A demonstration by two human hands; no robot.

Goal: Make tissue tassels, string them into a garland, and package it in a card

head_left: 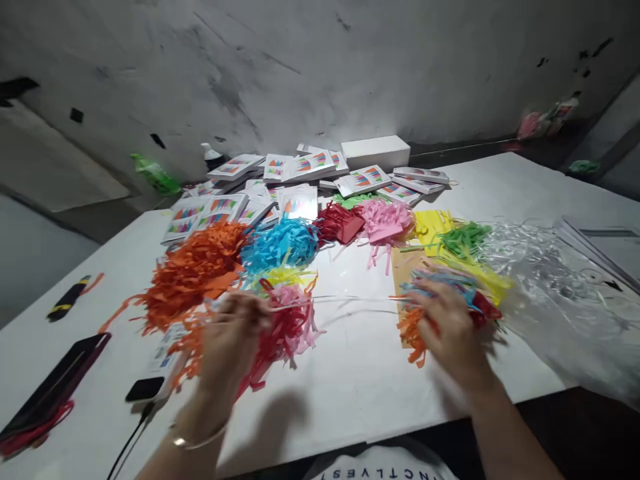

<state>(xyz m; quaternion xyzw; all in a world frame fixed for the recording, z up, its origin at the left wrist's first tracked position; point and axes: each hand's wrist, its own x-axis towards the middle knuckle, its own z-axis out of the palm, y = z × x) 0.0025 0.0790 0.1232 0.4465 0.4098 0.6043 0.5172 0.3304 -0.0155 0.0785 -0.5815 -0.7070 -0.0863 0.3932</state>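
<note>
Between my hands a thin white string point(345, 298) stretches across the white table. My left hand point(240, 320) is closed on the string's left part, beside a bunch of red and pink paper fringe point(295, 327). My right hand point(447, 327) rests over a multicoloured bundle of paper fringe point(415, 330), in orange, blue and red, its fingers curled around it. Part of that bundle is hidden beneath the hand. Behind the hands lie orange fringe point(195, 273), blue fringe point(283, 243), dark red fringe point(343, 223), pink fringe point(386, 220) and yellow fringe point(433, 227).
Flat printed boxes point(307, 167) are piled at the back beside a white box point(375, 152). Clear plastic strips point(540, 267) spread at the right. A black pouch point(55, 387), a cabled device point(157, 367) and a black-yellow cutter point(70, 298) lie left.
</note>
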